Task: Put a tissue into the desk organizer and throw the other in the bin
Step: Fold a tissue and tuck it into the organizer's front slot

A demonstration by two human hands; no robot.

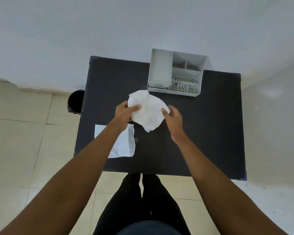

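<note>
Tissue (148,112), crumpled, was pinched between left hand (123,114) and right hand (174,120) above the table (202,133), apparently being folded; next, organizer (176,73) or bin (75,101).

Even soft daylight, no glare — wide-angle warp at edges, slightly soft.

Bare tabletop (210,124) right of the hands (organizer (176,74) at far edge).

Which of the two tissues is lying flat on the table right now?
The flat tissue near the table's front-left, partly hidden under the left forearm. The crumpled tissue is lifted, held between the left hand and right hand.
</note>
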